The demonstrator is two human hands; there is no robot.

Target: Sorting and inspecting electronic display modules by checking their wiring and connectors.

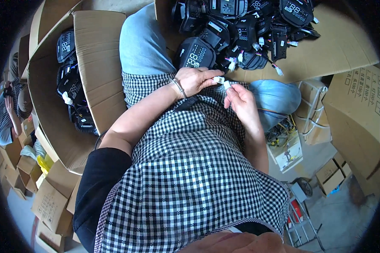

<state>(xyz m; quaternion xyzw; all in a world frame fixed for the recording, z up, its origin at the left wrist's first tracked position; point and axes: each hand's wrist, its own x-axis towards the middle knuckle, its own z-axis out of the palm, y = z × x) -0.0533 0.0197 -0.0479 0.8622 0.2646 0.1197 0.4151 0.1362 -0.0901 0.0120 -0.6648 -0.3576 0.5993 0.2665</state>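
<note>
Over my lap, my left hand (192,81) is closed, pinching a white plug connector (218,79) between thumb and fingers. Just to its right, my right hand (242,101) grips a second white connector (227,84) by its fingertips. The two connectors are almost end to end; whether they touch, I cannot tell. A black cable (186,103) shows below my left wrist. Close beyond my hands lies a black display unit (195,53) with pale segments on its face. Any wires running from the connectors are mostly hidden by my fingers.
Ahead, a heap of similar black display units (245,31) with white-plugged leads lies on cardboard (329,46). An open carton (99,55) at my left holds several more. At right are a strapped box (312,111) and a metal rack (302,219). Another person (14,99) is at far left.
</note>
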